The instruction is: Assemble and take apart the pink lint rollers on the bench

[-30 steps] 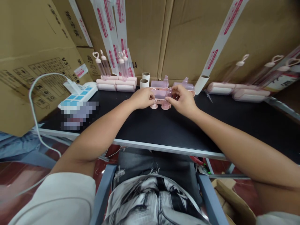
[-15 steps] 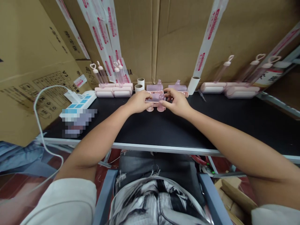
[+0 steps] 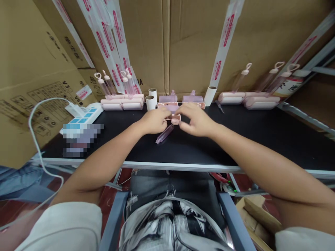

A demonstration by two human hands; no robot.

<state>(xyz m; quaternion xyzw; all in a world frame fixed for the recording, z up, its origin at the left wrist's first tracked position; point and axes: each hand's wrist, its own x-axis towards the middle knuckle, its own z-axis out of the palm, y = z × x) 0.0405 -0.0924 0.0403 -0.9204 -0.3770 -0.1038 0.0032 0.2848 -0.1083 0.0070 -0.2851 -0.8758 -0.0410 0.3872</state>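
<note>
A small pink case [image 3: 171,108] with a clear lilac part lies between my two hands at the far middle of the table. My left hand [image 3: 155,120] has its fingers curled over the left end of the case, its fingertips partly hidden. At the right end, my right hand [image 3: 196,120] arches with thumb and fingers apart. Between thumb and fingers shows a small round pink piece [image 3: 175,121]; I cannot tell whether they touch it. A clear lilac tube [image 3: 164,134] with a narrow tip lies on the black tabletop, just in front of my left hand.
Behind stand white cardboard tubes [image 3: 151,103] and lilac boxes [image 3: 192,99]. Pink cases with heart-topped wands line the left [image 3: 132,101] and right [image 3: 261,102]. A dark pen-like item [image 3: 220,106] lies at right. A power strip [image 3: 83,118] with a white cable sits left; cardboard walls the back.
The clear tube that stood upright by my right hand now lies on the tabletop, nearer me. My right thumb and fingers have come away from it. The view has shifted slightly.
</note>
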